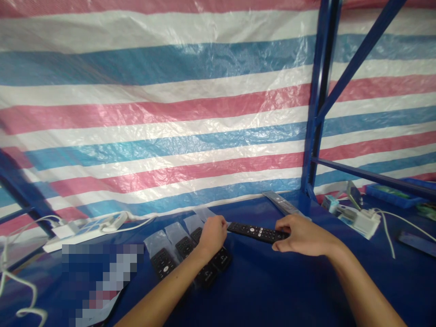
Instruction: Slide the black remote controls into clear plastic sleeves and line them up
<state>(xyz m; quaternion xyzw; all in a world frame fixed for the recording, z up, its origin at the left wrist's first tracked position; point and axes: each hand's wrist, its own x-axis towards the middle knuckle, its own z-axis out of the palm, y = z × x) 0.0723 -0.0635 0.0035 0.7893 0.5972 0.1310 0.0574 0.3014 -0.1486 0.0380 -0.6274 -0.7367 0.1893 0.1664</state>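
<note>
A black remote control (252, 230) lies level above the blue table, its near-right end gripped by my right hand (301, 235) between thumb and fingers. At its other end is my left hand (213, 236), fingers curled into a pinch; what they hold, if anything, is hidden. Beneath and left of that hand, several black remotes (163, 262) lie side by side, with clear plastic sleeves (158, 243) showing at their far ends. My left forearm covers parts of them. Farther back, a remote in a clear sleeve (282, 204) rests on the table.
A white power strip (88, 230) with cables stands at the left. Below it lies a flat device (117, 295), partly blurred out. Chargers and cables (366, 222), a phone (418, 243) and a blue tray (391, 195) are at right. A blue post (311, 136) rises before striped sheeting.
</note>
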